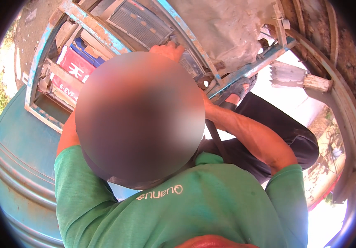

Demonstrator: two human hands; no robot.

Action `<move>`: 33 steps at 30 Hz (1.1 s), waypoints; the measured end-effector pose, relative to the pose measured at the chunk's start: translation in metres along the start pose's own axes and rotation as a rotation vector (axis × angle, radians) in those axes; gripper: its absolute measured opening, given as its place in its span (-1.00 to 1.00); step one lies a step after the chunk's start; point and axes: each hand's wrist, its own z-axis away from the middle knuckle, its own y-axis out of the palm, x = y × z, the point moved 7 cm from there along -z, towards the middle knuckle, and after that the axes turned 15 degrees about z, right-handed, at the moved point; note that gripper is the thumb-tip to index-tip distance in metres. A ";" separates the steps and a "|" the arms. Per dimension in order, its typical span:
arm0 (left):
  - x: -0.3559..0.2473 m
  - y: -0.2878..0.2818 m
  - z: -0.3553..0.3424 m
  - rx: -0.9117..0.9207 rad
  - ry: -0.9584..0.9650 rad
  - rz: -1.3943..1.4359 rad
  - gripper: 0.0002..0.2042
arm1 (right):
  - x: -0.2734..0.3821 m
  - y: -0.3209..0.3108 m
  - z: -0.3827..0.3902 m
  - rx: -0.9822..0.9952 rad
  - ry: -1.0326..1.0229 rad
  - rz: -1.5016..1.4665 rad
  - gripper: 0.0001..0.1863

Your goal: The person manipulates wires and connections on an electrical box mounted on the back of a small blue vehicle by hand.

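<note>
My left hand (pixel 167 51) reaches past the top of a large round blur, its fingers bent and closed beside a dark ribbed panel (pixel 138 24). A small grey piece sits at its fingertips; what the fingers hold, if anything, I cannot make out. My right forearm (pixel 244 128) runs up and inward to the blur's right edge, where the right hand disappears, so its fingers are hidden. Both arms lie over a rusty, light-blue metal frame (pixel 99 29). Within the frame, left of the blur, is a red-and-white carton (pixel 68 68) beside a blue item (pixel 82 48).
A blue-green ribbed metal body (pixel 20 165) fills the left side. To the right are a bent black-trousered leg (pixel 281 124), a sandalled foot (pixel 236 93) and a toothed metal blade (pixel 287 74) with a wooden piece. A crumpled brownish sheet (pixel 227 29) lies at the top.
</note>
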 end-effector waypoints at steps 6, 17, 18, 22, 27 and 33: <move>-0.001 -0.001 -0.002 0.004 -0.045 -0.007 -0.42 | -0.047 0.043 -0.048 -0.095 0.203 -0.818 -0.62; 0.018 0.012 -0.006 -0.073 0.063 0.006 -0.43 | -0.081 0.067 -0.096 -0.158 0.187 -1.084 -0.78; 0.019 0.012 -0.006 -0.075 0.064 0.017 -0.44 | -0.073 0.065 -0.092 -0.170 0.221 -1.111 -0.79; 0.017 0.012 -0.005 -0.088 0.060 0.033 -0.44 | -0.082 0.067 -0.104 -0.164 0.226 -1.228 -0.83; 0.017 0.017 -0.005 -0.105 0.037 0.065 -0.45 | -0.082 0.065 -0.114 -0.201 0.286 -1.339 -0.79; 0.021 0.015 0.002 -0.143 0.062 0.125 -0.40 | -0.059 0.065 -0.111 -0.096 0.176 -1.328 -0.76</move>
